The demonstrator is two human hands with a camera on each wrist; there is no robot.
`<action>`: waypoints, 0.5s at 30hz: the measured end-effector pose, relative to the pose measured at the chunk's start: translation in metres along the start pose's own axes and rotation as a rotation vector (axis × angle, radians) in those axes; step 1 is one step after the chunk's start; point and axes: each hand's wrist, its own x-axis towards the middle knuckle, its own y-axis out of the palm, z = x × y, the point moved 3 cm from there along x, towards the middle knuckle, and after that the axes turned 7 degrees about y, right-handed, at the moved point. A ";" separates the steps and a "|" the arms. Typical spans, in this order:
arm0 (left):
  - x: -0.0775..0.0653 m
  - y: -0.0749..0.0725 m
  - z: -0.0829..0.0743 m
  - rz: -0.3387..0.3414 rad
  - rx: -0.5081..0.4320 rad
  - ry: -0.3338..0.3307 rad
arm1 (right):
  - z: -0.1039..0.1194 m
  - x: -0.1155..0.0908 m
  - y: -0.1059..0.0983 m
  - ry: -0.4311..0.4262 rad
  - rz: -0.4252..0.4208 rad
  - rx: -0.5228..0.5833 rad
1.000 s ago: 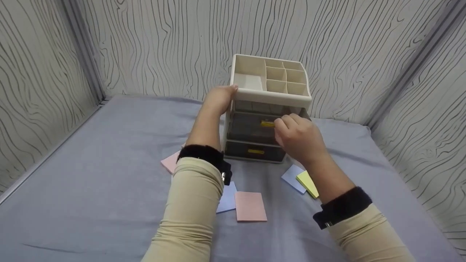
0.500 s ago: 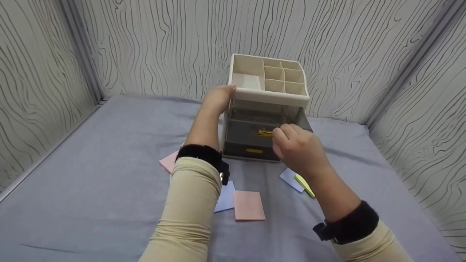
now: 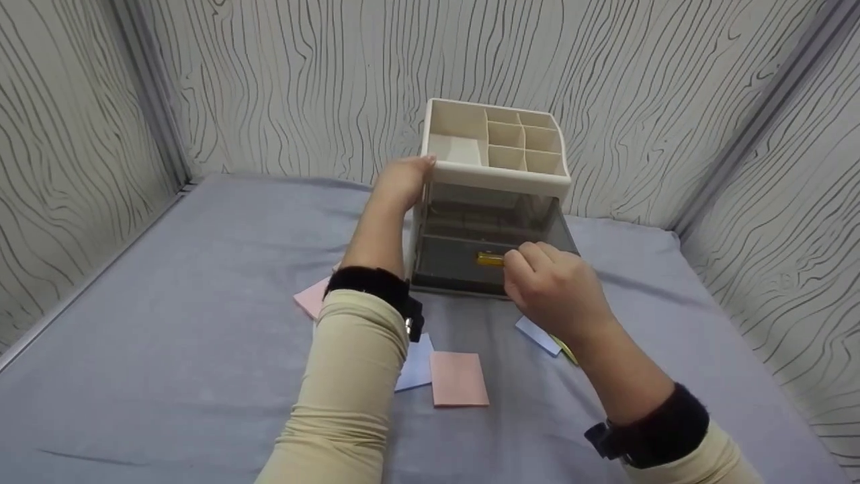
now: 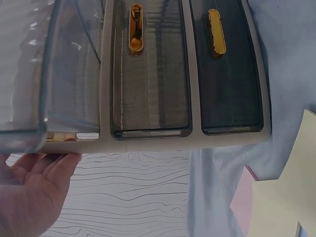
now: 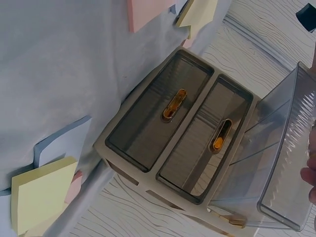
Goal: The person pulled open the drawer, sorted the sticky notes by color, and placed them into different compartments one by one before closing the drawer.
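Unit [image 3: 500,176] stands upright on the cloth [image 3: 201,302], near the wall [image 3: 302,101]. Top drawer [image 3: 447,259] is out toward the person; middle drawer [image 4: 153,94] and bottom drawer [image 4: 232,94] sit flush.

Right hand [image 3: 554,286]: fingers curled at the handle [image 3: 489,259], holding it. Left hand [image 3: 403,181]: thumb on the front corner of the top rim, rest of the hand against the side, gripping the frame.

Handling, my read: unit light, so it could slide or tip without a brace. Drawer thin, stiff, slick, might crack if twisted; pull by handle, hold frame at side or rim.

Materials: frame looks like opaque cream plastic, rounded corners, divided tray on top. Drawers smoky see-through, ribbed inside; handles amber pills. Pads: pink pad [image 3: 459,379] and yellow pad [image 5: 42,192], square, paper. Cloth soft, creased. Wall printed with wood grain.
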 end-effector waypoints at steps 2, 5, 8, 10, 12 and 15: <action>0.000 -0.001 0.001 -0.009 -0.005 -0.005 | 0.001 -0.001 0.001 -0.002 0.004 0.003; 0.001 0.000 0.002 -0.014 -0.025 -0.012 | 0.002 -0.004 0.002 -0.011 0.011 0.002; 0.002 0.000 0.003 -0.014 -0.038 -0.017 | 0.004 -0.006 0.003 -0.018 0.017 -0.003; 0.002 0.000 0.002 -0.014 -0.044 -0.017 | 0.004 -0.007 0.004 -0.019 0.020 -0.007; 0.002 0.001 0.002 -0.016 -0.051 -0.017 | 0.004 -0.007 0.004 -0.017 0.022 -0.008; 0.002 0.002 0.003 -0.015 -0.059 -0.014 | 0.004 -0.007 0.003 -0.019 0.023 -0.006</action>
